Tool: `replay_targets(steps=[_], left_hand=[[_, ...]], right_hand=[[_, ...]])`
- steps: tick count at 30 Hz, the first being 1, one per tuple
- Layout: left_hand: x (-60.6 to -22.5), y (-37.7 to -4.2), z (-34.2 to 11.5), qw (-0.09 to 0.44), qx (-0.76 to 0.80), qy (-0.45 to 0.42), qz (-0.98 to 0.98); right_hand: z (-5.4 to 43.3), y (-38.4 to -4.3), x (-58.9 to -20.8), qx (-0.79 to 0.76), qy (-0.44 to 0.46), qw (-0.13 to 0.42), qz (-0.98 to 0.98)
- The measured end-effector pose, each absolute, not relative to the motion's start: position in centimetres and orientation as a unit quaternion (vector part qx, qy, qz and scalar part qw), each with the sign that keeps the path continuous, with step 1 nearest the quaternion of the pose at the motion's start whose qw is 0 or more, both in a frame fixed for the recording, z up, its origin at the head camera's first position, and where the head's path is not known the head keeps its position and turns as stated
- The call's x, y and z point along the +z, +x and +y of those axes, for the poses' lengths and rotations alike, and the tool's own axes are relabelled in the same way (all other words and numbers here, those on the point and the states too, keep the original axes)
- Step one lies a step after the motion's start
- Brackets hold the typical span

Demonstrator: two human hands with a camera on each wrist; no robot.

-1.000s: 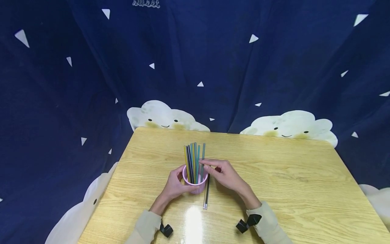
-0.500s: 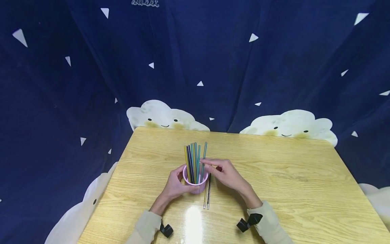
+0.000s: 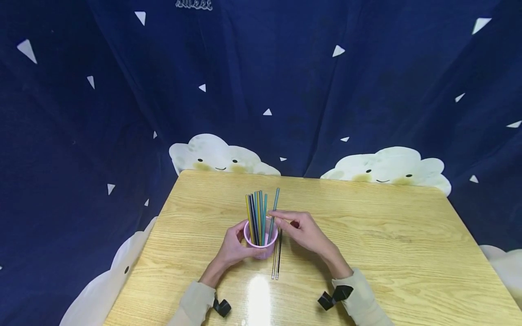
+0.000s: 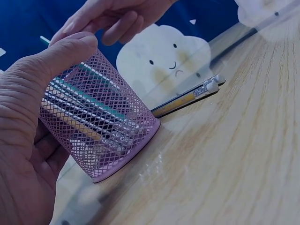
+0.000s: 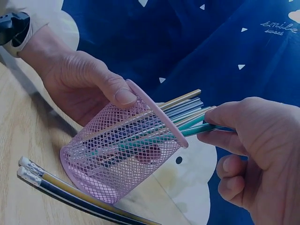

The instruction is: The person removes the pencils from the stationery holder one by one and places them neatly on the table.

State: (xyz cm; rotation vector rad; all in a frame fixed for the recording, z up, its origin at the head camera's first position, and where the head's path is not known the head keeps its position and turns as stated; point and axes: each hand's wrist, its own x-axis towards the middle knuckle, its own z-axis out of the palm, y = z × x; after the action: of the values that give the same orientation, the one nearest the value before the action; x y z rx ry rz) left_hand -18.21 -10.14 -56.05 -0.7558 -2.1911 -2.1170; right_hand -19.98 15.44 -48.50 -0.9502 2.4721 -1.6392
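A pink mesh pencil cup (image 4: 101, 122) stands on the wooden table with several pencils (image 3: 255, 213) upright in it, yellow, dark blue and teal. My left hand (image 3: 233, 248) grips the cup from its left side, thumb across the front near the rim. Above the cup's right side, my right hand (image 3: 305, 231) pinches a teal pencil (image 3: 277, 198) between thumb and fingertips. That pencil leans to the right, its lower part inside the cup. Beside the cup on the table lie a yellow pencil (image 5: 77, 191) and a black pencil (image 5: 61, 194), with white erasers at their near ends.
The wooden table (image 3: 387, 253) stretches out around both hands, farthest to the right. Behind it hangs a dark blue curtain (image 3: 244, 68) with white triangles and smiling clouds. A black strap device (image 3: 336, 296) sits on the right wrist, another (image 3: 222, 308) on the left.
The pinched teal pencil has tilted right and its top has risen slightly. Between the two pencils on the table a small gap has opened. My left hand keeps its hold on the cup.
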Motion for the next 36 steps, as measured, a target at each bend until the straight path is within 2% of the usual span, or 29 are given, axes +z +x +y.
replay_targets(steps=[21, 29, 36], left_hand=[[-56.4, -18.5, -10.2, 0.006, -0.673, -0.241, -0.7], [-56.0, -18.3, -10.1, -0.002, -0.673, -0.235, -0.701], [-56.2, -18.3, -10.1, -0.001, -0.674, -0.237, -0.7]], right_hand=[[15.7, -19.9, -47.3, -0.538, -0.279, -0.005, 0.796], [15.9, -20.0, -46.9, -0.555, -0.279, -0.06, 0.781], [16.1, -19.8, -46.4, -0.581, -0.268, -0.077, 0.764]])
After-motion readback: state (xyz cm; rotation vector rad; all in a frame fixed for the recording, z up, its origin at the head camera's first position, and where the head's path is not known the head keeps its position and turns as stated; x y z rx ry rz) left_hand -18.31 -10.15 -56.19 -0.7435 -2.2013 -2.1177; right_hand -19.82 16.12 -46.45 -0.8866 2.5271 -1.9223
